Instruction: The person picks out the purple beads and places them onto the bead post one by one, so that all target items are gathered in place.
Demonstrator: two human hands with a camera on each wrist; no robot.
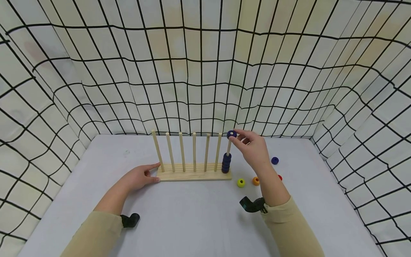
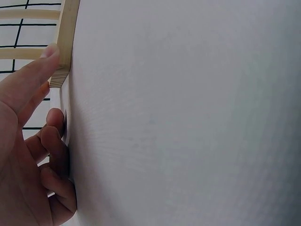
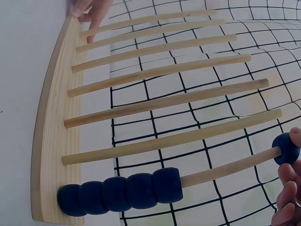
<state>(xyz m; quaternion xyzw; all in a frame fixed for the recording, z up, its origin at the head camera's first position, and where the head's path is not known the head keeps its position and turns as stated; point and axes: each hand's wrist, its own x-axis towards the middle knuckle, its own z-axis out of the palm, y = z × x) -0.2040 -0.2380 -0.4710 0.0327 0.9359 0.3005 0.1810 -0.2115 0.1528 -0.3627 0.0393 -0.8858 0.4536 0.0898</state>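
A pale wooden base (image 1: 192,176) with a row of upright dowels (image 1: 194,151) stands on the table. Several dark blue beads (image 1: 226,163) are stacked at the foot of its rightmost dowel. My right hand (image 1: 255,148) pinches another dark blue bead (image 1: 231,134) at the top of that dowel; in the right wrist view this bead (image 3: 286,148) sits around the dowel's tip. With thumb and index finger, my left hand (image 1: 139,178) grips the left end of the base, the thumb on its front edge in the left wrist view.
Loose beads lie on the white table (image 1: 199,221) right of the base: a yellow-green one (image 1: 240,182), an orange one (image 1: 255,181), a blue one (image 1: 274,160), and a red one (image 1: 280,177) partly hidden by my right forearm. White walls with a black grid (image 1: 200,84) surround the table.
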